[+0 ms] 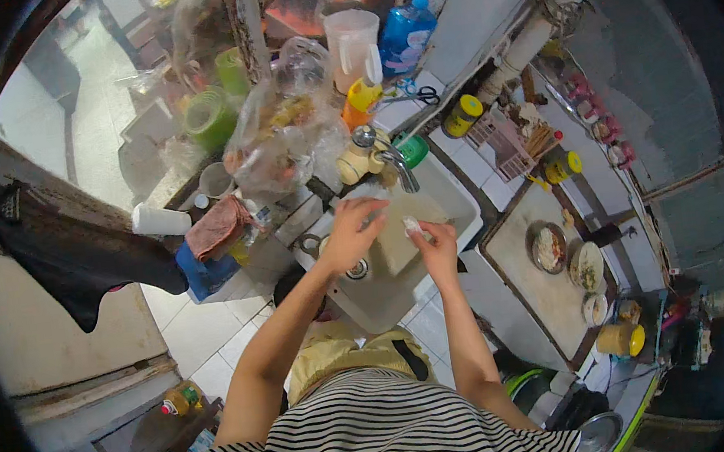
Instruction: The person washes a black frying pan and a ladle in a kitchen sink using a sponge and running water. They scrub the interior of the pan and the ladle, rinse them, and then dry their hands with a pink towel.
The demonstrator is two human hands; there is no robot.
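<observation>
My right hand (437, 245) pinches a small crumpled white thing (411, 224) between thumb and fingertips; tissue or thin plastic, I cannot tell which. To the left, my left hand (351, 232) hovers over the sink with fingers apart and nothing in them. Both hands are above the white sink basin (370, 313). A chrome faucet (399, 169) curves over the basin's far side, just beyond my hands. The drain (358, 269) shows below my left hand. A pale, flat area in the basin may be a board or water; its nature is unclear.
Behind the faucet stand a yellow-orange bottle (360, 101), a blue pump bottle (408, 35) and bulging clear plastic bags (284, 129). A pink cloth (218, 227) lies left of the sink. On the right counter (532, 294) are bowls of food (548, 248). Scissors (421, 95) lie near the wall.
</observation>
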